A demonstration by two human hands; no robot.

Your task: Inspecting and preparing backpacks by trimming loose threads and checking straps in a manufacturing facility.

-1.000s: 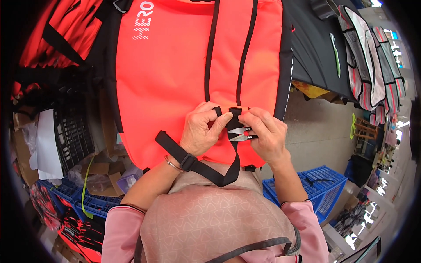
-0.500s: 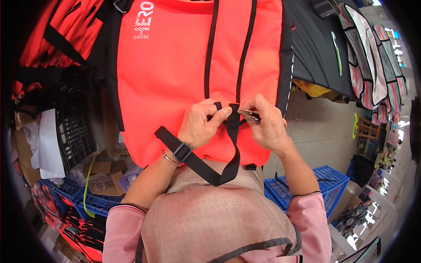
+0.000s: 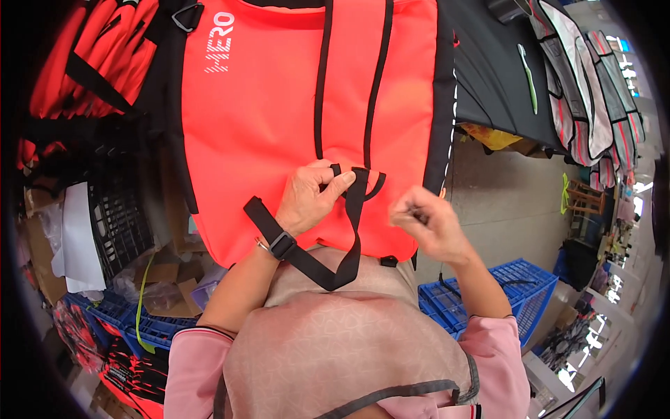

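Hands (image 3: 305, 199) are at an orange-red bag (image 3: 272, 126); a carton (image 3: 188, 296) holds plastic (image 3: 158, 292).

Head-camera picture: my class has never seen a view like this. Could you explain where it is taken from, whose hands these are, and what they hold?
There is no machine here, only one person's two bare hands. The camera is worn on the person's head and looks down; its wide fisheye lens bends straight edges near the rim.

In front of the person lies a large orange-red fabric bag with black edges. The left hand pinches a flat black webbing strap near its upper end. The right hand is apart from the strap, curled around a small dark object, too blurred to name.

To the right, a slim white-and-green brush-like tool lies on a black-covered table.
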